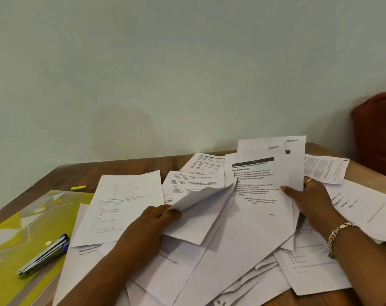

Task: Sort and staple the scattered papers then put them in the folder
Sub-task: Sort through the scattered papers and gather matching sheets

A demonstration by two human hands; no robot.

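I see a brown wooden bench (143, 166). Scattered papers (220, 250) cover it. A yellow-green folder (22, 221) and yellow cap (78, 187) lie left.

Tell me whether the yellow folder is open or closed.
Closed, as far as shows: the folder lies flat on the table, the stapler resting on its cover.

Loose papers (209, 250) cover the table (81, 173) from its middle to its right edge, overlapping in a heap that reaches the back edge. Both hands lie in that heap: the left hand (152, 221) near the middle, the right hand (309, 199) toward the right. Bare wood shows along the back left edge, broken only by a small yellow marker (78, 187). The left front corner is taken by a yellow folder (22, 221) with a stapler (43, 256) on it.
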